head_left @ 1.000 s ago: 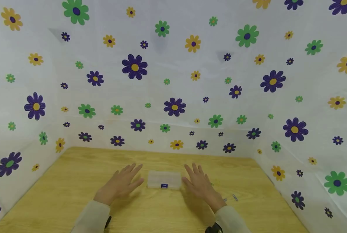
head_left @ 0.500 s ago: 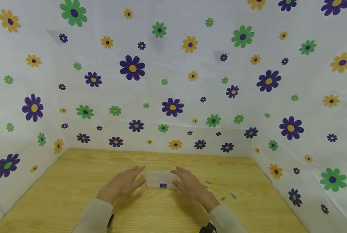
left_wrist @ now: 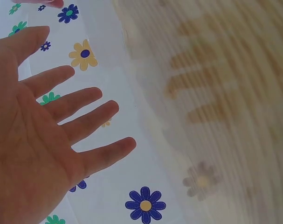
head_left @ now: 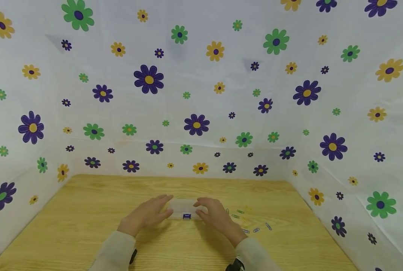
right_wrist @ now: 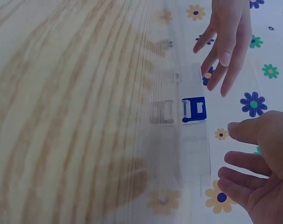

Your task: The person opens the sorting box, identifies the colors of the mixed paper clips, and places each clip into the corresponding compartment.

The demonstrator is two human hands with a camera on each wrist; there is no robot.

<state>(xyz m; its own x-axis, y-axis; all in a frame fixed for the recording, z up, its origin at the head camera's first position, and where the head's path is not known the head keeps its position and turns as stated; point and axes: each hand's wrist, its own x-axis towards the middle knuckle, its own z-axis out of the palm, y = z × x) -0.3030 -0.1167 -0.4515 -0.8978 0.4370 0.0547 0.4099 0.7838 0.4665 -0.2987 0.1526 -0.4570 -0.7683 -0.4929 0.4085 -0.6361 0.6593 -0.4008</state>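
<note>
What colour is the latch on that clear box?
The latch is dark blue, seen best in the right wrist view.

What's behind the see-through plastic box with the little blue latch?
Behind the clear rectangular plastic box is more yellow wood-grain tabletop, then a white flower-printed sheet. The box hides the spot right against its far side.

Soft light, mild gloss

In the head view, diffuse light leaves the wooden surface (head_left: 96, 195) evenly lit. Faint shadows lie toward its near edge, by the left hand (head_left: 147, 216) and right hand (head_left: 216, 215). The clear box (head_left: 181, 206) looks washed out. Both wrist views show hazy reflections on the wood; in the left one, its grain blurs.
</note>
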